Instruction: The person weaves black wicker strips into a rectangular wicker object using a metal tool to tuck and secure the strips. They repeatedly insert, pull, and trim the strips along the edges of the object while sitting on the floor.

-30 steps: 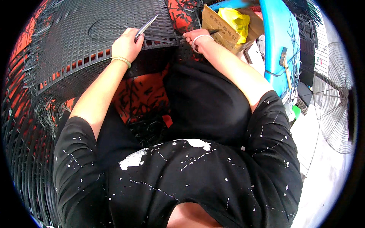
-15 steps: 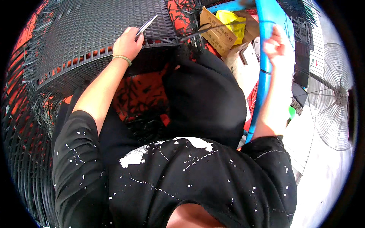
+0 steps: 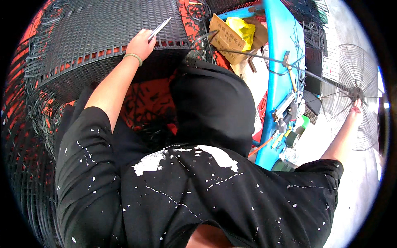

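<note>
Right hand (image 3: pixel 355 108) swung out to fan grille (image 3: pixel 351 82), grip unclear; left hand (image 3: pixel 142 42) still clasps metal blade (image 3: pixel 159 28).

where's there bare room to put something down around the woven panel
The top of the black woven panel, left of the left hand and its metal blade, lies bare. Pale floor below the wire fan, near the right hand, is open. The blue bench and cardboard box are crowded.

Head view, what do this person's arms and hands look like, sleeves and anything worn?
Both arms are bare below short black sleeves flecked with white paint. The left hand has a pale beaded bracelet at the wrist. The right hand is bare, no glove.
</note>
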Motion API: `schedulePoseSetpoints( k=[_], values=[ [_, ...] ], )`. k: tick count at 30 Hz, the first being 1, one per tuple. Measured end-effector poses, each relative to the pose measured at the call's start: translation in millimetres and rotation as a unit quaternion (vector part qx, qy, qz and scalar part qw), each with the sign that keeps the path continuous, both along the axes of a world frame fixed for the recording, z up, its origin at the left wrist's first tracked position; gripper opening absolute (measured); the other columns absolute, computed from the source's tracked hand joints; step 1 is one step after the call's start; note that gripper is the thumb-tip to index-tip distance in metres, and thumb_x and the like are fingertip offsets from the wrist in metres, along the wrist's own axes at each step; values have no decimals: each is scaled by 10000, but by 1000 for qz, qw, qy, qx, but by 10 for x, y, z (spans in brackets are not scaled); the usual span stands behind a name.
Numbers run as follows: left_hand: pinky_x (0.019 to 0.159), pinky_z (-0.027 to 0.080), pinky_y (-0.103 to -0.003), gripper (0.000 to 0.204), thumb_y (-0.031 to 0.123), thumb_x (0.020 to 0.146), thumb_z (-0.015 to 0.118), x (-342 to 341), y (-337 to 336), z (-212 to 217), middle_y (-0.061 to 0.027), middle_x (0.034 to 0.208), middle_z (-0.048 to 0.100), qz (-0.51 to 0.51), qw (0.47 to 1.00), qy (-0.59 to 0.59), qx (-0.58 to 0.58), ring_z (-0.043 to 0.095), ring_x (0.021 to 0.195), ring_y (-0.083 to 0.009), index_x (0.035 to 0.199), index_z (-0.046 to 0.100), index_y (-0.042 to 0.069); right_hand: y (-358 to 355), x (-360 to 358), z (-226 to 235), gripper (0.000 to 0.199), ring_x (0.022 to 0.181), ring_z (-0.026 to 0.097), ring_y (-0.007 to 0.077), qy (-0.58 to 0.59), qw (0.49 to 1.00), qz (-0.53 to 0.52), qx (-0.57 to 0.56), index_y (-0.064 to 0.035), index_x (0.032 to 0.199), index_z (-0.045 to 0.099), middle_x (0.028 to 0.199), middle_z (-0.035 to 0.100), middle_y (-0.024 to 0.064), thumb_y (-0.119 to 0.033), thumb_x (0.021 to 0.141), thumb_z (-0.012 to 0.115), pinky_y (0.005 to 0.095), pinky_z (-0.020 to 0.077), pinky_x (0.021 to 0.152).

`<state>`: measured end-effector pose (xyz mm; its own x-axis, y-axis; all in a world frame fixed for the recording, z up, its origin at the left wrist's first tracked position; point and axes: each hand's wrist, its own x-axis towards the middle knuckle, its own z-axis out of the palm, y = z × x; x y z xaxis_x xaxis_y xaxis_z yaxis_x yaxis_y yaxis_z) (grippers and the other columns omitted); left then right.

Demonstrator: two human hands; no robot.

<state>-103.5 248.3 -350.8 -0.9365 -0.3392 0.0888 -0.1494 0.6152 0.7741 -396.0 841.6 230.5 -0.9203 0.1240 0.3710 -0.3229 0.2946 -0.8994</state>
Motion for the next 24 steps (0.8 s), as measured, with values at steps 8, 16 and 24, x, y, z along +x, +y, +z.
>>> schedulePoseSetpoints(
  k=[8, 16, 24],
  values=[
    [729, 447, -440, 188, 208, 867, 556, -27, 11, -82, -166, 831, 557, -1, 998, 40, 41, 557, 811, -371, 858, 566, 20, -1062, 37, -529, 544, 1323, 315, 366, -111, 938, 329, -2, 25, 1401, 133, 1432, 229, 312, -66, 901, 325, 441, 241, 1120],
    [729, 445, -429, 207, 223, 879, 545, 41, -11, 0, -163, 836, 558, -4, 998, 51, 41, 555, 819, -365, 870, 573, 19, -3898, 1980, -2686, 320, 800, 658, 148, -87, 703, 488, 510, -78, 1097, 637, 887, 685, 97, -279, 848, 641, 261, 512, 722],
    [732, 450, -418, 232, 258, 885, 535, 74, 28, 258, -156, 865, 568, -10, 999, -4, 32, 564, 828, -363, 898, 591, 33, -3534, 1256, -4394, 217, 840, 641, 103, -311, 684, 481, 452, -52, 1035, 670, 919, 700, 46, -129, 832, 656, 270, 508, 795]
  ],
)
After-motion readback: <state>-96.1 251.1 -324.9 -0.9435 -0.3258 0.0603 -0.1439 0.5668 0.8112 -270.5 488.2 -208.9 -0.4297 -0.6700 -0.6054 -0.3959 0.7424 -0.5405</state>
